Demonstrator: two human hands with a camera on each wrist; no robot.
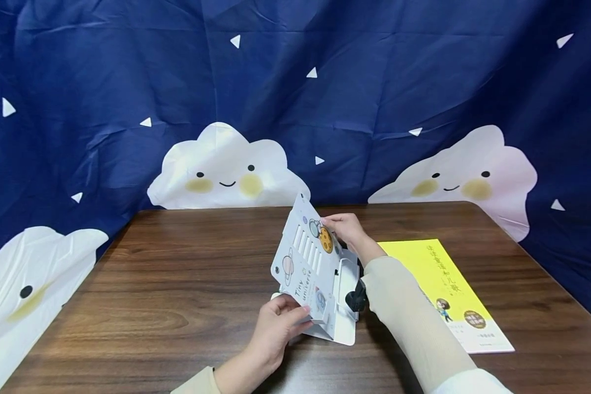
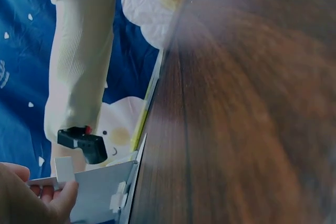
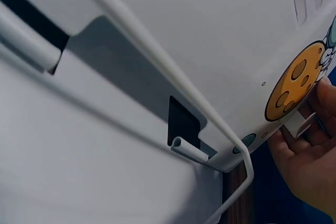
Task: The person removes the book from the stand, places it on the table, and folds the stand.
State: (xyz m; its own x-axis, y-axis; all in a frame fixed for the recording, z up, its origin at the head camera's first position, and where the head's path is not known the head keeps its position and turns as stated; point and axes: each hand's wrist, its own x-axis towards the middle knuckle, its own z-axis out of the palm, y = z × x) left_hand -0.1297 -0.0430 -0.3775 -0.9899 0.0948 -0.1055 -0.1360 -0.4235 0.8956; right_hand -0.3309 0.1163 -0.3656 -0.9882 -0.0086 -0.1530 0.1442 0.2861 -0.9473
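A white book stand (image 1: 300,262) printed with planets and the words "Tiny universe" stands on the table, its front panel tilted up from its base plate (image 1: 343,328). My left hand (image 1: 276,328) pinches the near lower edge of the panel between thumb and fingers; the left wrist view shows a small white tab (image 2: 64,170) at those fingertips. On the far side, my right hand (image 1: 347,229) grips the panel's edge beside the orange planet. Close up, the right wrist view shows a bent wire support (image 3: 173,69) and the rolled hinge (image 3: 189,149) behind the panel.
A yellow book (image 1: 438,279) with a cartoon child on its cover lies flat to the right, partly behind the right sleeve (image 1: 413,323). A black wrist device (image 1: 357,297) sits on that arm. Behind the brown wooden table (image 1: 177,273) hangs a blue cloud-patterned cloth (image 1: 276,82).
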